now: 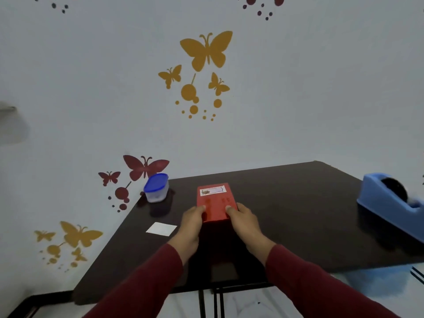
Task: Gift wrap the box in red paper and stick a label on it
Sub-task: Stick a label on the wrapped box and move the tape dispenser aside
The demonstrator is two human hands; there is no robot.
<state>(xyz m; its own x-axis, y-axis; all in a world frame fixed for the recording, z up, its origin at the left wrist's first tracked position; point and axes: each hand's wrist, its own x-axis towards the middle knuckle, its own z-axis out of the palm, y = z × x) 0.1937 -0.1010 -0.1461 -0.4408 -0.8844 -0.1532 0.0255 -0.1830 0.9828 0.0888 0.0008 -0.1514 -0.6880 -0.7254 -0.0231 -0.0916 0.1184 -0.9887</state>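
Note:
A box wrapped in red paper (pixel 215 204) stands on the dark table (pixel 298 214), near its middle. A white label (pixel 212 191) with a small picture is stuck across the far end of the box's top face. My left hand (pixel 191 222) grips the box's near left side, thumb on the top. My right hand (pixel 245 222) grips the near right side in the same way. Both forearms wear dark red sleeves.
A blue tape dispenser (pixel 390 203) stands at the table's right edge. A small clear container with a blue lid (pixel 156 188) sits at the far left corner. A white paper square (pixel 161 228) lies left of my hands. A wall with butterfly stickers rises behind the table.

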